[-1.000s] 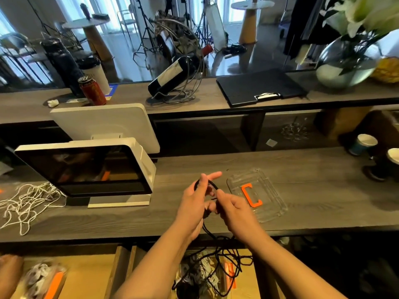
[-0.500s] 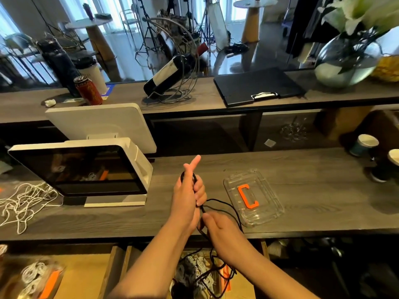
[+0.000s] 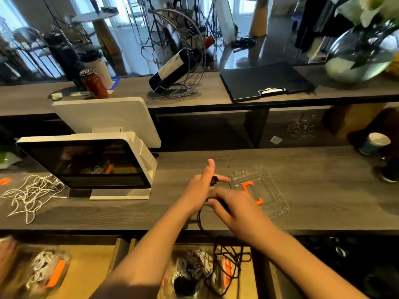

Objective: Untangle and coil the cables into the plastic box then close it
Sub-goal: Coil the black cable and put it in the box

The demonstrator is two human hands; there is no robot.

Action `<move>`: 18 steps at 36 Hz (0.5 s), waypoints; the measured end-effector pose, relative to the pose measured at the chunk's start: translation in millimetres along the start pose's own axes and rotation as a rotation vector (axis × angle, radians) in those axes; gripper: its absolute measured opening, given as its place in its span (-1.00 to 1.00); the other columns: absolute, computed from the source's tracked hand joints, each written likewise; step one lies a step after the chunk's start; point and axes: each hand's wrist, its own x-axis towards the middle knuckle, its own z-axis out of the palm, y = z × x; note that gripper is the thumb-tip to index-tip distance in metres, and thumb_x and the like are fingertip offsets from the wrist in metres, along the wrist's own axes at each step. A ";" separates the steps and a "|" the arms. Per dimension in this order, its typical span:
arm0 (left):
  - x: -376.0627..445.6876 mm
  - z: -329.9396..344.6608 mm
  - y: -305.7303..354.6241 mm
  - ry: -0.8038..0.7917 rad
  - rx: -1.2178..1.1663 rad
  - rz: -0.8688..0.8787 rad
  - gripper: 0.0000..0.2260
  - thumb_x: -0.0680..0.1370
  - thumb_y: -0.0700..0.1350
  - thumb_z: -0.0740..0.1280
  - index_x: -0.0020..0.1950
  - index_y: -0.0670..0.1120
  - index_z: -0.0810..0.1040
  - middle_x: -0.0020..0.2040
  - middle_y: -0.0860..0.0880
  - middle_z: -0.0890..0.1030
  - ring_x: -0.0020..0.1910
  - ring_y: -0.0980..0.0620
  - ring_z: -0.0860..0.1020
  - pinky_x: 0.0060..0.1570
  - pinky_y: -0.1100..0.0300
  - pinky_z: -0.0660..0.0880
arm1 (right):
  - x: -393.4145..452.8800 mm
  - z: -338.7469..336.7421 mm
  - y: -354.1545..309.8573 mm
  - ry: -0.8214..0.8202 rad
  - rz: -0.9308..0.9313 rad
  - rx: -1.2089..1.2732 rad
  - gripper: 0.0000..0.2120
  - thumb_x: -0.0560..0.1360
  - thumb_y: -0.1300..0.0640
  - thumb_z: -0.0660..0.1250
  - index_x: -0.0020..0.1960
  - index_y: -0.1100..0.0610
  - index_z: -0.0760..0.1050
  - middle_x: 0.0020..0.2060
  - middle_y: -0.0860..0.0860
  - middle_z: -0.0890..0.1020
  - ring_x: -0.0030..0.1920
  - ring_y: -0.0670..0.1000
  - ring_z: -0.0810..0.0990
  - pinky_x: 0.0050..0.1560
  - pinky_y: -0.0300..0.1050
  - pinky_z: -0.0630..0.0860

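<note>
A thin black cable (image 3: pixel 199 221) runs from my hands over the counter's front edge down into a drawer, where it lies in loose loops. My left hand (image 3: pixel 199 188) holds a small coil of it, with the thumb up and the index finger stretched out. My right hand (image 3: pixel 232 207) pinches the cable just right of the left hand. A clear plastic box (image 3: pixel 271 190) with an orange latch lies on the counter directly right of my hands, partly hidden by the right hand.
A white tangled cable (image 3: pixel 32 195) lies at the counter's left. A white screen terminal (image 3: pixel 90 165) stands beside it. Paper cups (image 3: pixel 374 143) sit far right. Drawers below hold bagged cables (image 3: pixel 47 275). A wine bottle in a wire rack (image 3: pixel 177 67) stands on the upper shelf.
My right hand has come back up from the counter's edge to beside the left hand, drawing the cable along. The left hand keeps the coil, its index finger now stretched out.
</note>
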 end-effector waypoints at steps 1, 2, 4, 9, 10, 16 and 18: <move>-2.8 -1.4 3.3 -0.081 -0.015 -0.025 -0.25 0.48 0.44 -0.23 -0.15 0.11 0.68 -0.21 0.09 0.65 -0.06 0.07 0.59 0.17 0.00 0.48 | 3.5 -6.9 1.9 0.010 -0.032 -0.018 -0.88 0.61 0.07 0.29 0.09 0.02 0.59 -0.08 -0.11 0.66 -0.07 -0.13 0.62 -0.03 -0.14 0.55; -4.9 -2.9 5.4 -0.145 -0.027 -0.053 -0.25 0.48 0.46 -0.25 -0.30 0.09 0.62 -0.33 0.05 0.59 -0.19 0.00 0.55 0.03 0.00 0.50 | 7.0 -14.5 3.1 0.022 -0.050 -0.044 -0.87 0.61 0.05 0.29 0.08 0.04 0.59 -0.07 -0.09 0.67 -0.06 -0.11 0.62 -0.01 -0.13 0.56; -7.1 -4.4 5.3 -0.234 -0.044 -0.097 -0.22 0.46 0.51 -0.23 -0.29 0.02 0.59 -0.37 -0.06 0.52 -0.34 -0.14 0.44 -0.24 0.17 0.41 | 14.4 -27.6 7.3 0.066 -0.065 -0.090 -0.82 0.57 0.00 0.31 0.04 0.08 0.60 -0.13 -0.06 0.66 -0.12 -0.08 0.61 -0.07 -0.07 0.56; -11.2 -7.9 4.6 -0.505 -0.130 -0.068 -0.35 0.45 0.53 0.09 -0.04 -0.04 0.56 -0.34 0.08 0.40 -0.43 0.18 0.29 -0.47 0.35 0.22 | 27.6 -53.7 17.9 0.231 -0.001 -0.063 -0.74 0.44 -0.13 0.38 -0.08 0.07 0.58 -0.30 -0.11 0.58 -0.26 -0.13 0.56 -0.24 -0.13 0.52; -12.6 -11.0 4.3 -0.531 -0.095 -0.027 -0.39 0.51 0.44 0.14 0.07 -0.07 0.61 -0.33 0.08 0.40 -0.41 0.17 0.29 -0.45 0.35 0.24 | 28.7 -58.1 19.4 0.254 0.011 -0.058 -0.67 0.41 -0.21 0.36 -0.09 0.07 0.58 -0.31 -0.10 0.59 -0.26 -0.13 0.56 -0.24 -0.14 0.53; -19.0 -18.6 -2.9 -0.433 -0.133 0.001 -0.63 0.67 0.16 0.14 0.39 0.04 0.52 -0.34 0.08 0.43 -0.43 0.15 0.29 -0.39 0.27 0.27 | 20.2 -52.6 32.2 0.219 0.069 0.027 -0.79 0.52 -0.14 0.34 -0.11 -0.01 0.59 -0.33 -0.09 0.59 -0.27 -0.13 0.57 -0.27 -0.27 0.47; -19.5 -19.8 -4.9 -0.296 -0.240 0.017 -0.59 0.66 0.14 0.15 0.44 0.02 0.47 -0.31 0.05 0.51 -0.43 0.16 0.34 -0.43 0.28 0.30 | 14.6 -44.0 33.5 0.204 0.093 0.057 -0.76 0.55 -0.14 0.27 -0.14 -0.01 0.57 -0.37 -0.06 0.57 -0.31 -0.12 0.54 -0.32 -0.30 0.40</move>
